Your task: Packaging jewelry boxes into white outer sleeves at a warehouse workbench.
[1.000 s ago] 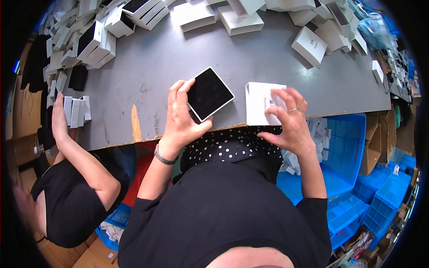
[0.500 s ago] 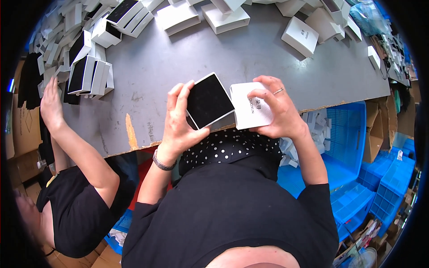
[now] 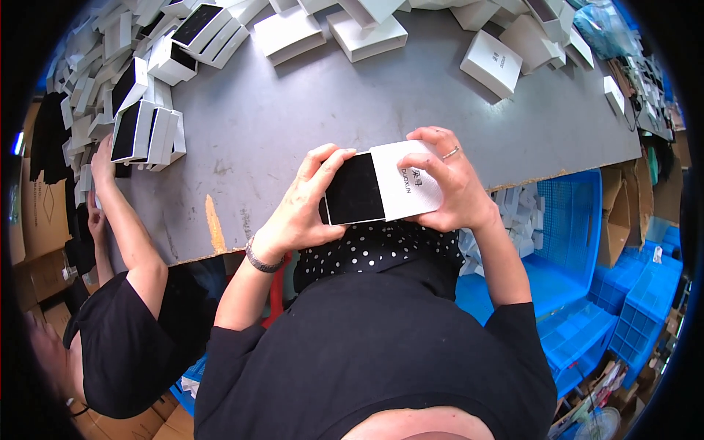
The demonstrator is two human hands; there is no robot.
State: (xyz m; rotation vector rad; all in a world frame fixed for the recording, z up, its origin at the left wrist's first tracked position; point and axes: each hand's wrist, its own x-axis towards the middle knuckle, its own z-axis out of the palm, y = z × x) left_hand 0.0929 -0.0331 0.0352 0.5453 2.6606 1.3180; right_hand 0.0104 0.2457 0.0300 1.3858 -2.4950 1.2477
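Over the table's near edge, my left hand [image 3: 312, 194] grips a white box tray with a black lining [image 3: 355, 191], fingers along its far side and thumb below. My right hand [image 3: 451, 180] holds a white box sleeve [image 3: 396, 183] with dark print on top, fingers curled over it and thumb underneath. The tray's right end meets the sleeve's open left end, and the two lie in line. How far the tray reaches inside the sleeve is hidden.
On the grey table [image 3: 293, 103], white boxes [image 3: 367, 37] line the far side, with a printed one [image 3: 493, 64] at right. Black-lined boxes [image 3: 143, 132] pile up at left, where a co-worker's arm [image 3: 132, 213] reaches. A blue crate [image 3: 572, 227] with white pieces stands at right.
My left hand has turned the black-lined tray from a slant into line with the sleeve, and their ends have come together. The co-worker's arm has shifted toward the box pile.
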